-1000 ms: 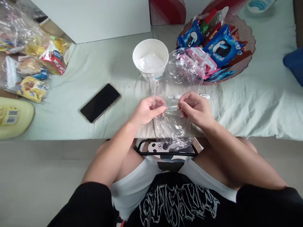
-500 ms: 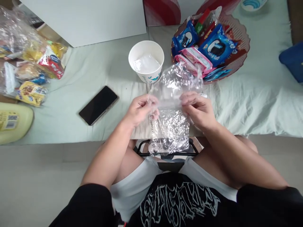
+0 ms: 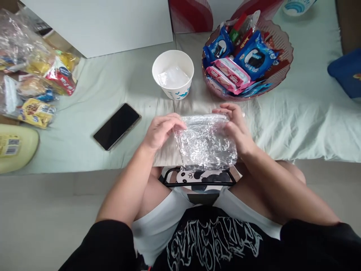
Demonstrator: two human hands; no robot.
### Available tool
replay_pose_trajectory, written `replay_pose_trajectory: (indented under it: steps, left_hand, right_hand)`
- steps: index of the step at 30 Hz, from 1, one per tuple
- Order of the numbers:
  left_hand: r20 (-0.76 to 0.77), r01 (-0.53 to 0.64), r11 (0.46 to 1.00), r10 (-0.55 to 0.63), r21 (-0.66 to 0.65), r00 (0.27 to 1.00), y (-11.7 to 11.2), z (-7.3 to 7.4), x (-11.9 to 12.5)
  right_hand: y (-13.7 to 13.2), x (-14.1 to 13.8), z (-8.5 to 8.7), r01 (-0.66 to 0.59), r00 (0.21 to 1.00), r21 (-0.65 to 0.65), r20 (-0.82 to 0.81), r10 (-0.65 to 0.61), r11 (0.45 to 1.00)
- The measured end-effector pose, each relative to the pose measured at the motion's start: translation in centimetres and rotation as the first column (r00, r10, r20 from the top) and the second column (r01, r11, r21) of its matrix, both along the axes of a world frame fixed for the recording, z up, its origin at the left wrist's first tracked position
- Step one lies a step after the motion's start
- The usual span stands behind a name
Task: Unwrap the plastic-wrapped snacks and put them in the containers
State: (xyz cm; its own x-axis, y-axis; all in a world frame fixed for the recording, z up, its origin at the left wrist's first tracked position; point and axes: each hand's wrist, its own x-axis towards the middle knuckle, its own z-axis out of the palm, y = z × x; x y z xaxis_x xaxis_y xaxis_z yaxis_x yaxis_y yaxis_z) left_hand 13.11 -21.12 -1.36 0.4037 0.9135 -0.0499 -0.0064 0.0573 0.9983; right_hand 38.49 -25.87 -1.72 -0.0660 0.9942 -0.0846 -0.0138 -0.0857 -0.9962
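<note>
A crinkled clear plastic bag [image 3: 207,145] is spread between my two hands at the near edge of the cloth-covered surface. My left hand [image 3: 162,130] pinches its upper left corner between thumb and fingers. On the other side, my right hand [image 3: 237,128] grips the upper right part, with the thumb on the film and the index finger stretched out. Just beyond the bag stands a white paper tub [image 3: 177,93] with clear plastic inside. To its right, a pink-tinted scalloped bowl [image 3: 286,62] holds several wrapped snacks in blue and pink packets.
A black phone [image 3: 117,126] lies left of my hands. Snack bags [image 3: 36,82] and a yellow-green container [image 3: 18,148] are at the far left. A white box [image 3: 101,22] stands behind; a blue object [image 3: 346,73] is at right.
The bag's upper part, which stood up toward the bowl, is now folded down over the lower part. My hands have moved slightly apart, and the bag's lower end hangs less far down.
</note>
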Motion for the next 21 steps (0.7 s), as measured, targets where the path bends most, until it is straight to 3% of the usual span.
replay_pose_trajectory:
  steps: [3,5,10,15,17,21]
  left_hand:
    - [-0.13,-0.018,0.992,0.034,0.126,0.991,0.05,-0.13,0.03]
    - [-0.148,-0.061,0.989,0.081,0.134,0.986,-0.01,-0.11,0.07]
    - [-0.008,-0.152,0.982,0.152,-0.111,0.988,-0.06,0.1,0.08]
    - [0.087,0.056,0.905,-0.021,-0.421,0.996,0.03,0.12,0.32]
    - [0.075,0.078,0.886,-0.049,-0.457,0.996,-0.06,0.07,0.51]
    - [0.109,0.026,0.925,0.016,-0.379,0.994,-0.41,0.17,0.96]
  right_hand:
    - [0.01,-0.13,-0.47,-0.066,0.997,-0.077,0.04,0.069,0.995]
    - [0.13,-0.16,-0.61,-0.064,0.996,-0.091,0.058,0.07,0.994]
    - [0.35,-0.3,-0.34,0.039,0.995,-0.045,0.091,-0.034,0.998]
    - [0.2,-0.55,-0.09,0.115,0.984,-0.006,0.14,-0.113,0.993]
    - [0.13,-0.53,-0.07,0.098,0.99,-0.012,0.105,-0.096,0.995]
    - [0.09,-0.5,0.29,-0.09,0.996,-0.07,0.018,0.091,0.993]
